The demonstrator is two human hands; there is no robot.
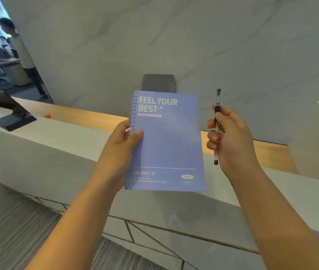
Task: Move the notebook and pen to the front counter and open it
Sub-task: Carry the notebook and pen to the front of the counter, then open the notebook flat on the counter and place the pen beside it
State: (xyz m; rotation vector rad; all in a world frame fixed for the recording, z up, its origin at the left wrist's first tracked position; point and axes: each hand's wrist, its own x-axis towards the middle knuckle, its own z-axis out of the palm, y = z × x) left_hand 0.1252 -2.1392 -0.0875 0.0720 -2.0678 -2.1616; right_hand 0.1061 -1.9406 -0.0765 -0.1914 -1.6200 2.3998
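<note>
A blue spiral notebook (168, 145) with "FEEL YOUR BEST" on its closed cover is held up in the air above the front counter (61, 141). My left hand (124, 141) grips it at the spiral edge, thumb on the cover. A clear pen with black cap and black grip (217, 114) stands nearly upright in my right hand (229, 137), just right of the notebook. Both hands hover over the counter's grey top ledge.
A dark monitor on a stand (8, 112) sits on the counter at left, with a small red object (48, 115) near it. A wooden desk surface (88, 117) lies behind the ledge, and a grey chair back (158, 82) beyond. A person (20, 53) stands far left.
</note>
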